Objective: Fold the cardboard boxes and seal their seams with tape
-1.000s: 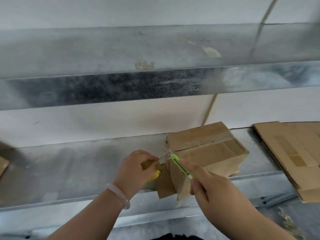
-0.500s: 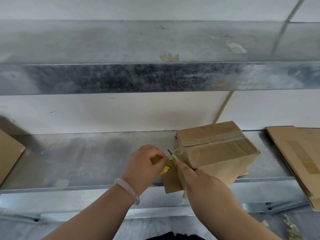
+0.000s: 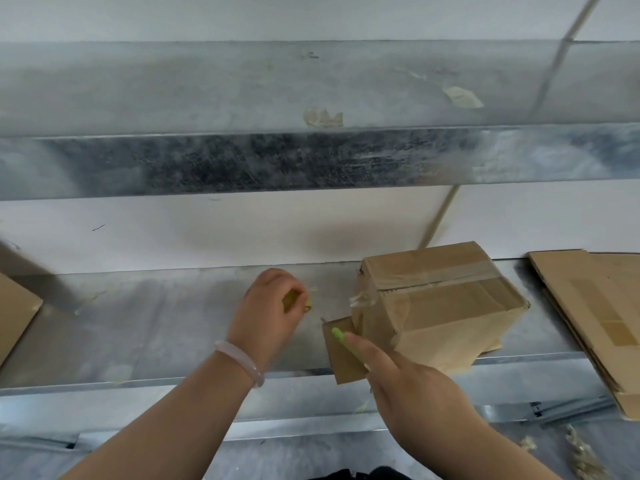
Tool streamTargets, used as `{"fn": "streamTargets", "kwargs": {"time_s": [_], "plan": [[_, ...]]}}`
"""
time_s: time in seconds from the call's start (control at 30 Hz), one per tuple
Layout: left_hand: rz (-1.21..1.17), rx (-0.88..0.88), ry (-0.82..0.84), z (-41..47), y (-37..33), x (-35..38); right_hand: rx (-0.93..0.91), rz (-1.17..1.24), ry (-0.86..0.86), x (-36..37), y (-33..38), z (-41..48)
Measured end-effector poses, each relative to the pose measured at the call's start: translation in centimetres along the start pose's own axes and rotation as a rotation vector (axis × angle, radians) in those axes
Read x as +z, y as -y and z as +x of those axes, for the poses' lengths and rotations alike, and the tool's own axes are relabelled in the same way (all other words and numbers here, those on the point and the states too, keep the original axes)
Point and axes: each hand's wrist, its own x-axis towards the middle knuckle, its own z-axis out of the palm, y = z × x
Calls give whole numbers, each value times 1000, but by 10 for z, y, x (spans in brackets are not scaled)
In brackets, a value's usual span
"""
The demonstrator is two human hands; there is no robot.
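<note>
Your left hand (image 3: 273,308) sits just left of the cardboard box (image 3: 446,306), knuckles up. Its fingers are curled round a small yellow object (image 3: 294,301) that they mostly hide, so what it is cannot be told. A pale bracelet (image 3: 242,363) rings that wrist. Your right hand (image 3: 412,386) lies at the box's near left corner, gripping a slim green cutter (image 3: 343,339) with the forefinger laid straight along it. The cutter's tip shows against a loose flap (image 3: 341,362) that juts from the box's left end.

The box stands on a dull galvanised metal shelf (image 3: 156,323), near a white wall (image 3: 242,230). A strip of clear tape (image 3: 446,273) runs across its top, with a crumpled loose end at the left edge. Right of the box lie flattened cardboard sheets (image 3: 588,317); far left of it is another brown cardboard piece (image 3: 14,317). Above the box, a second, mottled upper shelf (image 3: 311,161) carries tape scraps (image 3: 323,117).
</note>
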Motion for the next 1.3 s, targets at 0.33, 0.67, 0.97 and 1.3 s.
{"fn": "streamTargets", "kwargs": {"time_s": [0.33, 0.67, 0.97, 1.3], "plan": [[261, -44, 58, -35, 49, 48, 72, 423, -942, -49, -107, -38], [143, -312, 120, -50, 33, 53, 635, 155, -149, -7, -256, 9], [-144, -155, -183, -33, -124, 48, 473, 497, -428, -38, -234, 20], [-510, -835, -85, 10, -150, 82, 481, 758, -76, -79, -159, 39]]}}
